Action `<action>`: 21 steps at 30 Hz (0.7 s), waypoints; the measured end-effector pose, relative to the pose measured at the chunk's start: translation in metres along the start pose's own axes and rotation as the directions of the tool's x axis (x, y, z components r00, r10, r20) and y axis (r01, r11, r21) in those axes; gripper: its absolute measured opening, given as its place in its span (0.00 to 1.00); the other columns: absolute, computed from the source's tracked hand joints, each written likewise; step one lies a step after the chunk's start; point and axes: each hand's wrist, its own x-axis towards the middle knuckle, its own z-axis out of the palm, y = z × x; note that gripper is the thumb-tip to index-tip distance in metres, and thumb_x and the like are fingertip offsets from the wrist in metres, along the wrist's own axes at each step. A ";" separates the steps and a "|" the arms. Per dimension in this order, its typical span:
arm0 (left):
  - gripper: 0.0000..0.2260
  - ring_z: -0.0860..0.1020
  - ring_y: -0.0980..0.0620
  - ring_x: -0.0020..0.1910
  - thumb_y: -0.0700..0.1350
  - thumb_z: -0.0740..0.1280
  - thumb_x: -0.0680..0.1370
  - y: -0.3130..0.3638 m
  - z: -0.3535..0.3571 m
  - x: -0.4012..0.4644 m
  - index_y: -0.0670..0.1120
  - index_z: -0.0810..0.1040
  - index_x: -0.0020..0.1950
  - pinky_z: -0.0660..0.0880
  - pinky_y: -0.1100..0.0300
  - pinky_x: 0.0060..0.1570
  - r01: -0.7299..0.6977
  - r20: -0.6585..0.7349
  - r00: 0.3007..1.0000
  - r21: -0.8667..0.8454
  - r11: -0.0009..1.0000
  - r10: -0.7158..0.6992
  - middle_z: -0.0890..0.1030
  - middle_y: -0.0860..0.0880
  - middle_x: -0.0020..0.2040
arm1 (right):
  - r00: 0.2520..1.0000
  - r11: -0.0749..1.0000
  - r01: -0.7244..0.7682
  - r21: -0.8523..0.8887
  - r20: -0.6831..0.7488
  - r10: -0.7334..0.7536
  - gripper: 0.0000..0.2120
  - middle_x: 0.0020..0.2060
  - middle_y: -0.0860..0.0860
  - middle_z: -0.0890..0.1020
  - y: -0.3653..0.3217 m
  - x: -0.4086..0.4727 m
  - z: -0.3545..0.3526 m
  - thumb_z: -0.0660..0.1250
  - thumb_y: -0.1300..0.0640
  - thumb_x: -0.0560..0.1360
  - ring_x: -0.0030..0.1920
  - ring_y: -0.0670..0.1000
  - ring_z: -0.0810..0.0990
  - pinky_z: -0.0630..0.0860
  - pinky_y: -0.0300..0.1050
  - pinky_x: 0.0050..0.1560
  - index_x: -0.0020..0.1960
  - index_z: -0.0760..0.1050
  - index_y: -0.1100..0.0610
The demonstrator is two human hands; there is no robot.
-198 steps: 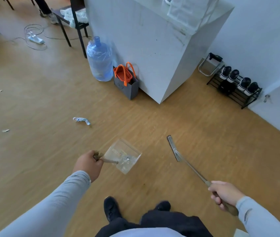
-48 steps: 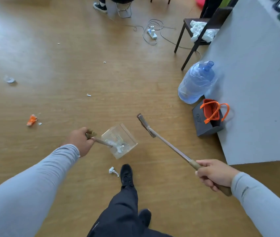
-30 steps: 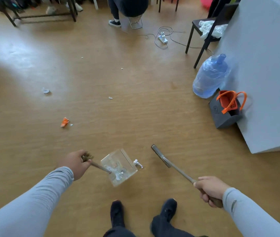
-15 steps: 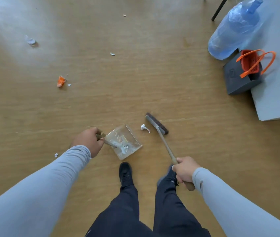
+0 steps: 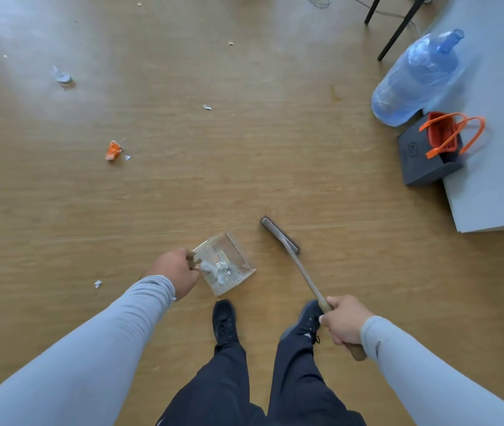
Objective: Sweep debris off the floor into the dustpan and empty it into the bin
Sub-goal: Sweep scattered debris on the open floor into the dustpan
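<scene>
My left hand (image 5: pixel 176 273) grips the handle of a clear plastic dustpan (image 5: pixel 227 256) resting low on the wooden floor, with white crumpled scraps inside it. My right hand (image 5: pixel 344 322) holds the wooden handle of a brush (image 5: pixel 279 235), whose dark head rests on the floor just right of the dustpan's mouth. Loose debris lies further out: an orange scrap (image 5: pixel 113 150), a white bit (image 5: pixel 97 283) left of my arm, a small white piece (image 5: pixel 207 107) and a pale crumpled piece (image 5: pixel 61 76). No bin shows.
A large blue water bottle (image 5: pixel 413 81) and a grey bag with orange handles (image 5: pixel 429 149) stand at the right, against a grey cabinet (image 5: pixel 496 118). Black chair legs (image 5: pixel 398 29) rise at the top right. My two feet (image 5: pixel 226 322) stand just behind the dustpan.
The white scrap that lay between brush and dustpan half a second ago is gone from the floor, and the pan holds more white scraps. The brush head sits slightly further from the pan.
</scene>
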 end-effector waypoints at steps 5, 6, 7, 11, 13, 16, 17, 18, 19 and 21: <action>0.16 0.81 0.48 0.55 0.50 0.68 0.78 0.000 -0.006 0.006 0.47 0.78 0.65 0.76 0.56 0.57 -0.020 0.022 1.000 -0.028 0.999 0.020 0.84 0.51 0.56 | 0.985 0.993 -0.054 0.104 0.171 0.035 0.30 0.28 0.52 0.74 -0.011 -0.013 -0.001 0.63 0.62 0.79 0.24 0.48 0.69 0.68 0.38 0.24 0.79 0.61 0.50; 0.16 0.81 0.48 0.56 0.49 0.68 0.78 -0.001 -0.010 0.005 0.47 0.78 0.65 0.76 0.56 0.58 -0.024 0.021 0.999 -0.029 0.999 0.025 0.84 0.51 0.57 | 0.986 0.989 -0.050 0.142 0.163 0.026 0.30 0.27 0.52 0.73 -0.009 -0.018 -0.014 0.65 0.62 0.78 0.25 0.49 0.68 0.66 0.39 0.25 0.78 0.63 0.50; 0.16 0.81 0.48 0.57 0.48 0.68 0.78 -0.003 -0.017 0.003 0.47 0.78 0.66 0.76 0.56 0.58 -0.028 0.020 0.999 -0.030 0.999 0.028 0.84 0.51 0.58 | 0.989 0.986 -0.045 0.163 0.149 0.021 0.30 0.28 0.53 0.73 -0.009 -0.027 -0.027 0.66 0.61 0.78 0.26 0.49 0.67 0.65 0.40 0.26 0.78 0.63 0.51; 0.14 0.81 0.48 0.57 0.46 0.67 0.78 -0.011 -0.056 -0.009 0.48 0.80 0.63 0.76 0.56 0.58 -0.035 -0.016 0.999 -0.058 0.998 0.034 0.84 0.50 0.58 | 0.992 0.991 0.021 0.132 0.117 -0.036 0.28 0.28 0.55 0.73 -0.022 -0.060 -0.054 0.66 0.59 0.79 0.26 0.50 0.67 0.65 0.41 0.26 0.77 0.63 0.50; 0.13 0.81 0.47 0.57 0.45 0.67 0.78 -0.017 -0.077 -0.015 0.47 0.81 0.61 0.76 0.57 0.58 -0.034 -0.052 0.998 -0.111 0.993 0.028 0.84 0.49 0.57 | 0.992 0.993 0.051 0.106 0.107 -0.063 0.21 0.28 0.55 0.73 -0.039 -0.072 -0.057 0.66 0.57 0.79 0.25 0.50 0.67 0.66 0.41 0.25 0.70 0.68 0.50; 0.08 0.81 0.48 0.55 0.47 0.68 0.78 -0.021 -0.111 -0.022 0.51 0.81 0.56 0.75 0.59 0.55 -0.021 -0.121 0.993 -0.144 0.989 0.003 0.84 0.52 0.54 | 0.994 0.995 0.095 0.038 0.057 -0.097 0.13 0.27 0.55 0.74 -0.069 -0.082 -0.059 0.65 0.57 0.79 0.24 0.50 0.67 0.68 0.42 0.25 0.63 0.75 0.55; 0.05 0.81 0.48 0.55 0.47 0.68 0.77 -0.022 -0.121 -0.022 0.53 0.80 0.53 0.75 0.59 0.55 -0.016 -0.145 0.989 -0.147 0.989 -0.006 0.84 0.52 0.53 | 0.994 0.994 0.104 0.029 0.033 -0.105 0.12 0.27 0.55 0.74 -0.078 -0.082 -0.060 0.65 0.57 0.79 0.24 0.50 0.68 0.69 0.43 0.25 0.62 0.75 0.55; 0.03 0.81 0.47 0.54 0.48 0.68 0.77 -0.022 -0.132 -0.021 0.54 0.79 0.50 0.76 0.58 0.54 -0.008 -0.166 0.986 -0.158 0.987 -0.018 0.84 0.52 0.51 | 0.994 0.993 0.111 0.028 0.010 -0.111 0.12 0.28 0.55 0.75 -0.087 -0.081 -0.062 0.65 0.57 0.79 0.24 0.50 0.69 0.70 0.43 0.25 0.62 0.74 0.55; 0.02 0.81 0.46 0.52 0.48 0.68 0.76 -0.022 -0.140 -0.018 0.54 0.79 0.48 0.76 0.58 0.53 -0.002 -0.187 0.982 -0.172 0.985 -0.030 0.84 0.52 0.50 | 0.993 0.993 0.114 0.035 -0.015 -0.114 0.13 0.28 0.55 0.75 -0.094 -0.077 -0.065 0.65 0.58 0.79 0.24 0.50 0.70 0.70 0.43 0.26 0.63 0.73 0.55; 0.03 0.81 0.46 0.49 0.47 0.69 0.75 -0.019 -0.153 -0.005 0.52 0.81 0.48 0.77 0.56 0.52 0.000 -0.212 0.976 -0.211 0.977 -0.046 0.85 0.51 0.48 | 0.990 0.989 0.128 0.068 -0.067 -0.123 0.11 0.29 0.55 0.75 -0.106 -0.068 -0.073 0.66 0.58 0.78 0.25 0.49 0.70 0.69 0.43 0.26 0.61 0.74 0.55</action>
